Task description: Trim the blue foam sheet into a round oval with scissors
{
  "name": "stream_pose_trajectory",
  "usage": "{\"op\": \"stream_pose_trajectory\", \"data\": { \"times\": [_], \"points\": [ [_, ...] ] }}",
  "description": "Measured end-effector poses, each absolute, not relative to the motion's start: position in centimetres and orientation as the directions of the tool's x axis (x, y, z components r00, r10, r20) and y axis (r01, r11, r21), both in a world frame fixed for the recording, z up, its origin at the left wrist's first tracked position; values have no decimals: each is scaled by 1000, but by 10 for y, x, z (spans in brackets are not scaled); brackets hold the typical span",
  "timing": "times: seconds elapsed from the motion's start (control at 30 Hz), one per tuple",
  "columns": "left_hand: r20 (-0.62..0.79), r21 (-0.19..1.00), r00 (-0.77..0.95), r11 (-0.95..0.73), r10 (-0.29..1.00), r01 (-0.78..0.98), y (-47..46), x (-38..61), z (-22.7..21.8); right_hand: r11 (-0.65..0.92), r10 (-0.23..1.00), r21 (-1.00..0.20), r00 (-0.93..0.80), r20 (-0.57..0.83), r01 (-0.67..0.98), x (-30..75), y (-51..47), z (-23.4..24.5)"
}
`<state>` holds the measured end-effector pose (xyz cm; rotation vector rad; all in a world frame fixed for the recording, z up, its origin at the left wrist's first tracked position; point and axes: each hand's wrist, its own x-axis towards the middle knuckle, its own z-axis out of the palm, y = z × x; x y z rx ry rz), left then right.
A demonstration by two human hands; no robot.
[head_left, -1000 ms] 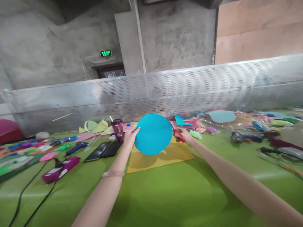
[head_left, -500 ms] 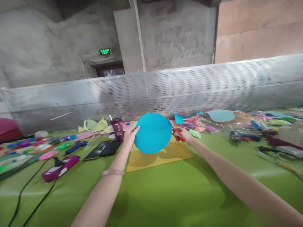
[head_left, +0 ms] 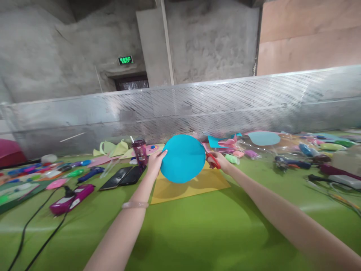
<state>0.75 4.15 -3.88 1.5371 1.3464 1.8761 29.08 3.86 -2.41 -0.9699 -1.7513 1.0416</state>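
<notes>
A round sheet of blue paper (head_left: 183, 159) is held up in front of me, its left edge pinched in my left hand (head_left: 156, 162). My right hand (head_left: 219, 161) is closed round the red handles of a pair of scissors (head_left: 213, 160). Their blades point up and away along the disc's right edge; whether they touch the paper I cannot tell. Below the disc, a yellow sheet (head_left: 191, 190) lies on the green table (head_left: 197, 226), with the disc's shadow on it.
Left of my left hand are two dark phones (head_left: 115, 179), a purple cup with a straw (head_left: 139, 152) and a magenta power strip (head_left: 72, 199) with black cords. To the right lie clay packets (head_left: 252, 154) and a glue gun (head_left: 296, 163). A perforated metal panel (head_left: 197, 101) stands behind.
The blue disc has shifted very slightly to the right toward the scissors. Both hands keep their hold and otherwise hardly move.
</notes>
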Motion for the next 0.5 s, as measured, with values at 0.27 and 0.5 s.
{"op": "stream_pose_trajectory", "data": {
  "times": [0.27,0.5],
  "points": [
    [538,843,-338,-476,772,252,41,7,-39,361,898,-913,-336,285,190,291,37,-23],
    [547,835,-344,-473,763,280,40,8,-37,360,902,-910,-323,285,203,291,37,-22]
  ]
}}
